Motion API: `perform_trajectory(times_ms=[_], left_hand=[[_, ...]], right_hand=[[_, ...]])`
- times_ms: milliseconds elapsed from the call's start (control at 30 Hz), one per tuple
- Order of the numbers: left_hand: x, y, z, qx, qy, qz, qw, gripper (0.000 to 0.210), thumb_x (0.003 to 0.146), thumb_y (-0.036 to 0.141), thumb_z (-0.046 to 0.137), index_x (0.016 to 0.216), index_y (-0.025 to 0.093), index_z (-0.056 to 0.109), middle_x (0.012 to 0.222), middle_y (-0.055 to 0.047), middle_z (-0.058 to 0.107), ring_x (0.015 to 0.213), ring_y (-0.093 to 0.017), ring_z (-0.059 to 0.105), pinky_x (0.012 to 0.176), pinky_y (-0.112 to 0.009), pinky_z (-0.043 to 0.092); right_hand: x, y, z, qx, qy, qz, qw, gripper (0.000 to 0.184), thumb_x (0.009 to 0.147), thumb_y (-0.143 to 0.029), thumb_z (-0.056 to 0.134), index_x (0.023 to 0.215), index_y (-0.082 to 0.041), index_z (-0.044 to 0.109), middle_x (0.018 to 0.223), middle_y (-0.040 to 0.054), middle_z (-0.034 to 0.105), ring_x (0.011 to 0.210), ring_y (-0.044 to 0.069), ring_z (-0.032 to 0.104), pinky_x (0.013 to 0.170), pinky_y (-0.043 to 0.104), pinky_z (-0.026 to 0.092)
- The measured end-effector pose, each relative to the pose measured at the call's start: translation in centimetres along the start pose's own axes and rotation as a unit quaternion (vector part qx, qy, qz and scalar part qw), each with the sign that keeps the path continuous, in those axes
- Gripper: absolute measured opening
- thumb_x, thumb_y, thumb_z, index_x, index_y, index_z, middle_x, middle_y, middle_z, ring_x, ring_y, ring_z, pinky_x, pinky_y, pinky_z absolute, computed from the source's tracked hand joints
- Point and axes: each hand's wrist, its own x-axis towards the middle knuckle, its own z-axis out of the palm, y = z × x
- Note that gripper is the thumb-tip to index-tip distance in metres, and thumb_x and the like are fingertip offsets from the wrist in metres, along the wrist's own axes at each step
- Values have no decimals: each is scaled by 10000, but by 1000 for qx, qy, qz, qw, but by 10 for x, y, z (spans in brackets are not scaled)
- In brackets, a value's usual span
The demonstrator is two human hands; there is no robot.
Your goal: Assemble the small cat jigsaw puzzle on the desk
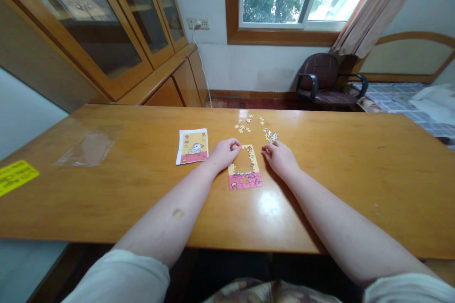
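A partly assembled jigsaw puzzle lies on the table, yellow above and pink below. Its border is joined around an open middle, with a small gap in the pink part. My left hand rests over its upper left corner, fingers pinched together; what is between them is hidden. Just right of the puzzle, my right hand is closed at the fingertips on a tiny reddish bit that looks like a puzzle piece. Beyond the right hand sits a small pile of white and grey pieces. Loose yellow pieces are scattered past the puzzle.
A picture card with a white animal lies left of the puzzle. Farther left are a clear plastic bag and a yellow label on the wooden table. An armchair stands beyond the far edge, beside a glass-doored cabinet and window.
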Motion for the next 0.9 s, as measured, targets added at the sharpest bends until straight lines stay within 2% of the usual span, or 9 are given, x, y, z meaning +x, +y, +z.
perform_trajectory(times_ms=[167, 367, 667, 900], left_hand=[[1, -2, 0, 11, -10, -1, 1000, 219, 800, 313, 504, 862, 181, 667, 655, 7, 611, 633, -152, 551, 597, -263, 380], [3, -5, 2, 12, -1, -5, 1000, 209, 798, 307, 514, 847, 179, 670, 681, -2, 633, 652, -155, 561, 607, -262, 387], [3, -5, 1, 7, 1, -9, 1000, 214, 800, 319, 511, 850, 181, 666, 677, 1, 628, 643, -151, 555, 609, -264, 386], [1, -2, 0, 1, -2, -9, 1000, 220, 801, 330, 505, 844, 181, 662, 673, -1, 622, 643, -157, 551, 604, -269, 384]], right_hand=[[-5, -1, -10, -8, -19, 7, 1000, 302, 914, -406, 507, 966, -184, 706, 982, 101, 643, 912, 210, 603, 804, 290, 429], [-10, 6, -18, -7, -64, -6, 998, 331, 948, -389, 429, 1106, -260, 691, 1048, 80, 633, 834, 182, 618, 737, 276, 420], [-9, 5, -17, 24, -73, 8, 997, 225, 891, -340, 544, 933, -208, 722, 973, 62, 664, 837, 160, 615, 709, 239, 412], [-13, -4, -28, -30, -72, 4, 997, 248, 863, -327, 516, 872, -203, 731, 939, 73, 680, 779, 174, 627, 645, 258, 420]])
